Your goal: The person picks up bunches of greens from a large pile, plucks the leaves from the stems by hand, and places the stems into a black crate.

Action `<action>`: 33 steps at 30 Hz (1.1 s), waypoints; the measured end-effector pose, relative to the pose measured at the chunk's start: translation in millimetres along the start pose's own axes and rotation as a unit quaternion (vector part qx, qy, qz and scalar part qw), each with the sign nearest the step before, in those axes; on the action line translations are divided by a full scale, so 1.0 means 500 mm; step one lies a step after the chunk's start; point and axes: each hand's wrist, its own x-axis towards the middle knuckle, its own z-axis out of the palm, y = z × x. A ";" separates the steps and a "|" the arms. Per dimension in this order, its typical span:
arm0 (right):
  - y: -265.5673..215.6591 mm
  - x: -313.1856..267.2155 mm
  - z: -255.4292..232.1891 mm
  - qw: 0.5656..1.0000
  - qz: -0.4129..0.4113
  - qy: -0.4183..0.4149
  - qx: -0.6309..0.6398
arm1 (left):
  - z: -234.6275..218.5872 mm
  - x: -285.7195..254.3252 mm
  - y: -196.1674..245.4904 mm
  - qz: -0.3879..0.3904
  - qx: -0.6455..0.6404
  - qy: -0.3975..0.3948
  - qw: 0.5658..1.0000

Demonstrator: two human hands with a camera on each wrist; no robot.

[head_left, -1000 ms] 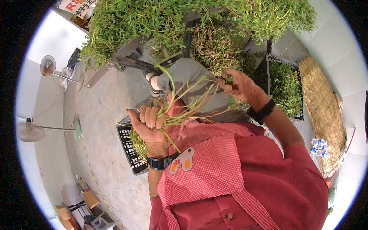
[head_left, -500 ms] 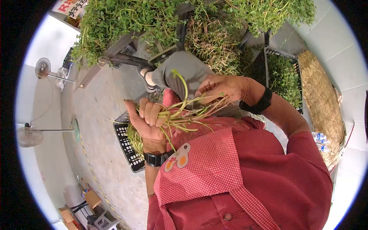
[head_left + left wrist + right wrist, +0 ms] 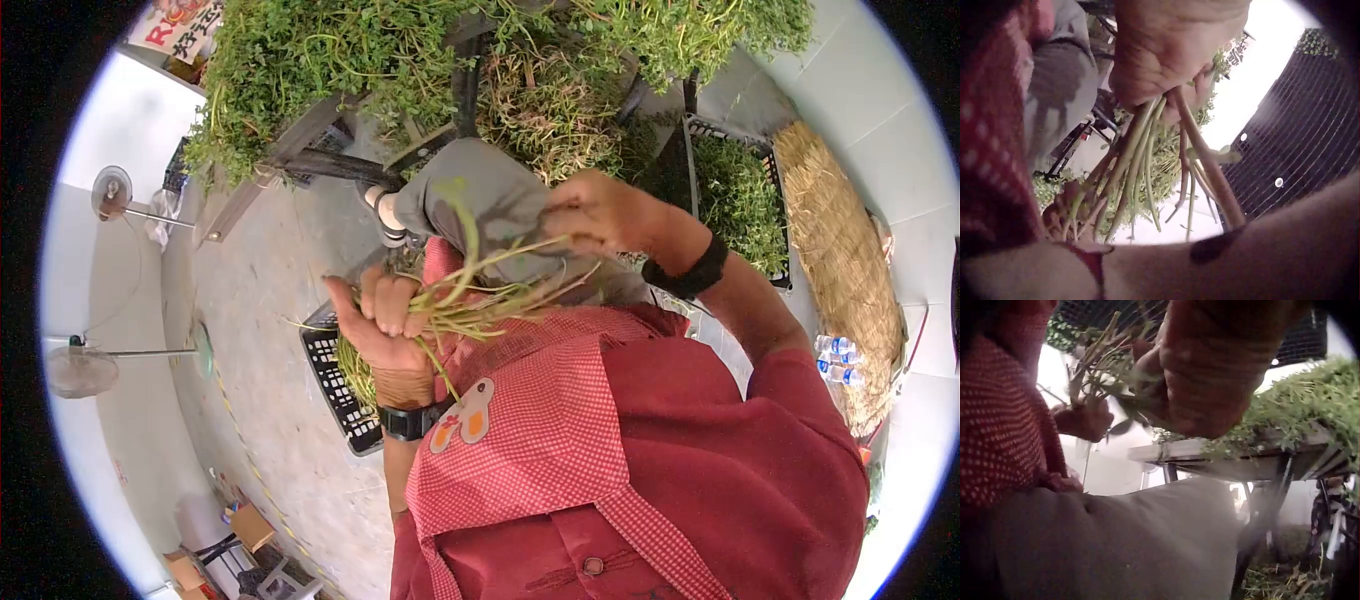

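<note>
My left hand [image 3: 380,315] grips a bunch of long green and reddish stems [image 3: 470,300], its fingers curled round them. In the left wrist view the cut-looking stem ends [image 3: 1141,150] fan out below the fist. Above and to the right of the bunch is my right hand [image 3: 610,212], slightly blurred, with bent fingers. One thin stem runs from the bunch to its fingertips, which pinch it. In the right wrist view small green leaves [image 3: 1124,425] show beside these fingers, and the left hand [image 3: 1088,419] is beyond them.
Leafy greens [image 3: 330,100] cover a wooden table ahead. Under it lies a heap of stems [image 3: 550,115]. A black crate [image 3: 340,390] stands beside the left wrist; another crate [image 3: 782,215] of greens stands at right, near a rolled straw mat [image 3: 830,260] and water bottles [image 3: 838,360].
My right hand came left onto the stems' far ends, then drew back up and slightly right. The left hand keeps its grip, nearly still.
</note>
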 end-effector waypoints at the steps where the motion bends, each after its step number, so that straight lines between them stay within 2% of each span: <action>1: 0.019 0.013 -0.050 0.978 -0.149 -0.003 -0.144 | -0.005 -0.007 0.013 0.019 0.006 0.012 1.000; 2: 0.025 0.012 -0.078 0.914 -0.291 -0.006 -0.282 | -0.005 -0.012 0.018 0.038 0.011 0.025 0.999; 3: 0.036 0.002 -0.091 0.915 -0.291 -0.008 -0.281 | -0.004 -0.012 0.019 0.037 -0.010 0.018 0.999; 4: 0.031 -0.007 -0.099 0.983 -0.182 -0.024 0.014 | -0.004 -0.012 0.021 0.038 -0.009 0.016 0.999; 5: 0.026 -0.011 -0.105 0.949 -0.055 -0.038 0.307 | -0.004 -0.012 0.023 0.045 -0.007 0.030 0.999; 6: 0.023 -0.015 -0.105 0.949 -0.056 -0.037 0.307 | -0.004 -0.013 0.024 0.050 -0.006 0.044 0.998; 8: 0.022 -0.034 -0.093 0.962 -0.011 0.026 0.273 | 0.005 -0.012 0.024 0.068 -0.006 0.057 0.996; 10: 0.026 -0.038 -0.077 0.969 -0.025 0.044 0.243 | 0.012 -0.012 0.021 0.080 -0.008 0.073 0.994; 12: 0.017 -0.034 -0.079 0.986 0.015 -0.032 0.162 | 0.018 -0.008 0.025 0.145 0.012 0.119 0.982; 13: 0.018 -0.029 -0.082 0.991 0.005 -0.072 0.113 | 0.013 -0.006 0.031 0.146 0.034 0.106 0.983; 14: 0.018 -0.028 -0.081 0.991 0.005 -0.072 0.113 | 0.012 -0.008 0.035 0.145 0.034 0.105 0.983; 16: 0.015 -0.027 -0.072 0.989 0.028 -0.121 0.083 | 0.015 -0.009 0.037 0.155 0.014 0.115 0.981; 18: 0.004 -0.032 -0.057 0.991 0.020 -0.116 0.068 | 0.014 -0.009 0.039 0.156 0.011 0.117 0.981; 21: 0.010 -0.033 -0.047 0.987 0.012 -0.159 0.011 | 0.015 -0.012 0.036 0.149 0.016 0.125 0.981; 23: 0.003 -0.040 -0.023 0.978 -0.033 -0.138 -0.155 | 0.010 -0.017 0.041 0.147 0.024 0.115 0.982; 24: 0.004 -0.036 -0.015 0.976 -0.038 -0.143 -0.157 | 0.007 -0.018 0.046 0.153 0.029 0.113 0.981; 26: 0.013 -0.034 0.000 0.962 -0.146 -0.173 -0.152 | 0.006 -0.021 0.048 0.166 0.029 0.111 0.979; 27: 0.011 -0.037 0.003 0.971 -0.104 -0.178 -0.124 | 0.009 -0.023 0.047 0.167 0.014 0.109 0.980; 28: 0.002 -0.038 0.004 0.970 -0.105 -0.181 -0.126 | 0.010 -0.025 0.048 0.171 0.015 0.107 0.979; 30: -0.012 -0.042 0.004 0.982 -0.010 -0.145 -0.118 | 0.010 -0.027 0.049 0.183 0.007 0.145 0.972; 31: -0.004 -0.037 -0.003 0.982 -0.010 -0.145 -0.119 | 0.009 -0.027 0.050 0.183 0.006 0.144 0.972; 33: 0.029 -0.019 -0.026 0.975 0.103 -0.181 0.076 | 0.004 -0.027 0.052 0.185 -0.005 0.142 0.972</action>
